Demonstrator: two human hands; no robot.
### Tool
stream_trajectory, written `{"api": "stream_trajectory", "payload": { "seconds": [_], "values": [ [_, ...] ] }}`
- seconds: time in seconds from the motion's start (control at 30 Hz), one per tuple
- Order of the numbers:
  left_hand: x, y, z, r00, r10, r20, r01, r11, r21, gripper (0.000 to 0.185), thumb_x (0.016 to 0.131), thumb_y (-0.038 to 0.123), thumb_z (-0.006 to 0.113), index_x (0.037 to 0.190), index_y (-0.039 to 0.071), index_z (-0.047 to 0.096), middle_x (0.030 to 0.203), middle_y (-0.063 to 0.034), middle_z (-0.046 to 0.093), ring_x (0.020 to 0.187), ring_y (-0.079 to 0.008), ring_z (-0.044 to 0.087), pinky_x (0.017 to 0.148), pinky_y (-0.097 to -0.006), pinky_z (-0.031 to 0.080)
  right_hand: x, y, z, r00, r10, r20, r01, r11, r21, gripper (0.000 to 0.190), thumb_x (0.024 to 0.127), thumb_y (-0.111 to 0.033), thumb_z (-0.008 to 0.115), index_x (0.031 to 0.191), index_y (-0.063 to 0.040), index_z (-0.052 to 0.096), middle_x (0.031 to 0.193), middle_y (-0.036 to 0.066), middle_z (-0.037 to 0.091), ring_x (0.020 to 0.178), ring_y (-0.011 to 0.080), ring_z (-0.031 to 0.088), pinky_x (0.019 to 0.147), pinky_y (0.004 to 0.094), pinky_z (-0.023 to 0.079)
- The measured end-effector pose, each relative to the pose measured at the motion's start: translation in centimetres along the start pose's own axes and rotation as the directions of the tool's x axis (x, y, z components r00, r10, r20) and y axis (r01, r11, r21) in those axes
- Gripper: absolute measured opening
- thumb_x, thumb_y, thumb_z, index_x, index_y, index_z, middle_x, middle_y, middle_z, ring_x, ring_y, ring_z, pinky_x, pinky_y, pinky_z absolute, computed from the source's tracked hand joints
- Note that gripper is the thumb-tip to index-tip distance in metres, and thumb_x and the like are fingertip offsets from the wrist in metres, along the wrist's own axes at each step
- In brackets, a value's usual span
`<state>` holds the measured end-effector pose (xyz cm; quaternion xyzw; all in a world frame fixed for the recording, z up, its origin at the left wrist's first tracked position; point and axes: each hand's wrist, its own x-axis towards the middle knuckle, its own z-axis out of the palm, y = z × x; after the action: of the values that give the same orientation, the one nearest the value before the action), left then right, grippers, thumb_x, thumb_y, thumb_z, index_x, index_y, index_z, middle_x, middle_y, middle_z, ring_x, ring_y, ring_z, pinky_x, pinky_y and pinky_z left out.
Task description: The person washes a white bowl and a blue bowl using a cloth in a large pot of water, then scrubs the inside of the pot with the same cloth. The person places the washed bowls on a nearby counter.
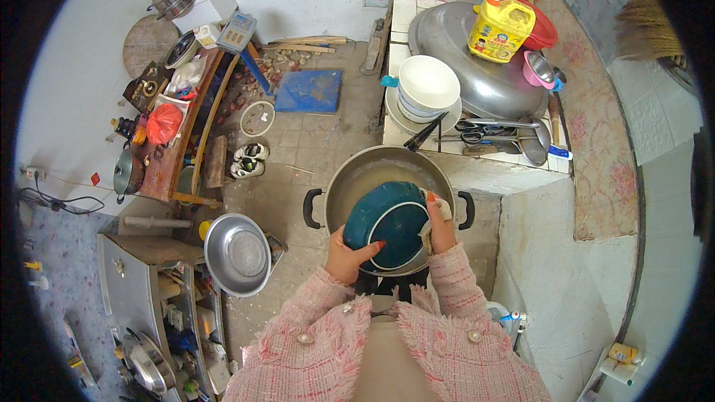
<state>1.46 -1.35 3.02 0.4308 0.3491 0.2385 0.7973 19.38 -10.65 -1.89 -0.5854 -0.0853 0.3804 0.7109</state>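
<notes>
A dark green dish is tilted so that its underside with a white foot ring faces up at me. My left hand grips its left edge, the thumb resting on the base. At the right edge my right hand presses a pale cloth against the dish. Both are held over a large two-handled metal pot, which has cloudy liquid in it. The fingers of both hands are partly hidden behind the dish and cloth.
White bowls are stacked on a tiled counter beside black chopsticks, ladles and scissors. A yellow jug stands on a large metal lid. To the left are a metal basin, shoes and a wooden bench.
</notes>
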Motion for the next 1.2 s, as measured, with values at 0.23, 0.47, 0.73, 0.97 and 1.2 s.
{"api": "stream_trajectory", "payload": {
  "seconds": [0.23,0.47,0.73,0.97,1.2],
  "values": [
    [0.0,-0.1,0.0,0.998,-0.049,-0.035,0.044,0.989,-0.145,0.049,0.068,-0.001,0.077,0.112,0.002,0.056,0.104,-0.0119,0.065,0.090,-0.0215,0.065,0.082,-0.0373,0.053,-0.1,-0.3,-0.3,0.997,0.072,-0.034,-0.075,0.991,-0.106,0.038,0.094,-0.030,0.055,0.118,-0.001,0.057,0.108,0.005,0.061,0.097,0.0123,0.056,0.086,0.0256,0.044],
    [0.2,-0.3,-0.1,0.983,-0.155,-0.094,0.127,0.959,-0.255,0.050,0.069,-0.001,0.076,0.114,0.004,0.054,0.105,-0.0121,0.065,0.091,-0.0242,0.065,0.082,-0.0398,0.054,-1.1,-0.9,1.2,0.963,-0.271,0.000,0.231,0.820,-0.524,0.044,0.094,-0.029,0.054,0.126,0.002,0.051,0.124,0.016,0.055,0.115,0.0253,0.052,0.098,0.0332,0.039],
    [0.4,-0.6,-0.2,0.981,-0.131,-0.141,0.077,0.938,-0.337,0.049,0.070,-0.003,0.073,0.115,0.005,0.054,0.105,-0.0119,0.065,0.091,-0.0252,0.065,0.081,-0.0418,0.054,-1.8,-1.0,2.2,0.830,-0.460,0.314,0.515,0.419,-0.748,0.056,0.091,-0.017,0.056,0.137,0.004,0.034,0.141,0.026,0.035,0.130,0.0384,0.037,0.108,0.0400,0.028],
    [0.5,-1.0,-0.3,0.981,-0.121,-0.154,0.061,0.934,-0.351,0.046,0.071,-0.004,0.071,0.114,0.005,0.056,0.105,-0.0114,0.065,0.090,-0.0245,0.065,0.080,-0.0421,0.054,-2.9,-1.5,3.8,0.798,-0.438,0.414,0.557,0.274,-0.784,0.058,0.084,-0.009,0.061,0.134,0.007,0.037,0.139,0.028,0.037,0.127,0.0413,0.039,0.105,0.0425,0.033],
    [0.3,-0.6,-0.1,0.981,-0.139,-0.139,0.083,0.932,-0.353,0.042,0.072,-0.005,0.070,0.111,0.005,0.058,0.103,-0.0104,0.066,0.089,-0.0227,0.065,0.077,-0.0389,0.055,-3.0,-1.2,4.8,0.737,-0.457,0.497,0.633,0.210,-0.745,0.065,0.078,-0.001,0.063,0.136,0.005,0.035,0.144,0.024,0.031,0.131,0.0384,0.036,0.105,0.0410,0.032]
  ]
}}
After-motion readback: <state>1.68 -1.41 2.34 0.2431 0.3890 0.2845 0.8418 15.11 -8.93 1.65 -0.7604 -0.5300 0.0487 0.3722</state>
